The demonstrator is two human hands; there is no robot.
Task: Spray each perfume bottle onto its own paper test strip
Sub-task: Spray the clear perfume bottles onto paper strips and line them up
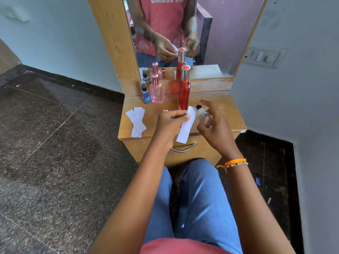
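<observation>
- Strip (186,125) of white paper hangs over the near edge of the tabletop (229,110), pinched at its upper part between the thumb and fingers of the left hand (169,121); most of its length dangles free below that grip.
- Being thin paper, it looks very light and limp; a pinch near one end is the sensible hold, leaving the rest clear to take the mist.
- Clear bottle (204,116) sits just right of the strip, wrapped in the right hand (213,123), whose fingers curl round its body with one finger reaching over the black sprayer on top.
- Glass like this is probably smooth, hard and breakable, so a full wrap round the body suits it better than a fingertip hold.
- Nozzle seems to point left toward the strip's top; whether it is pressed I cannot tell.
- Spare strips (136,121) lie at the left; a blue bottle (145,93), pink bottle (157,90) and tall red bottle (184,88) stand at the far side.
</observation>
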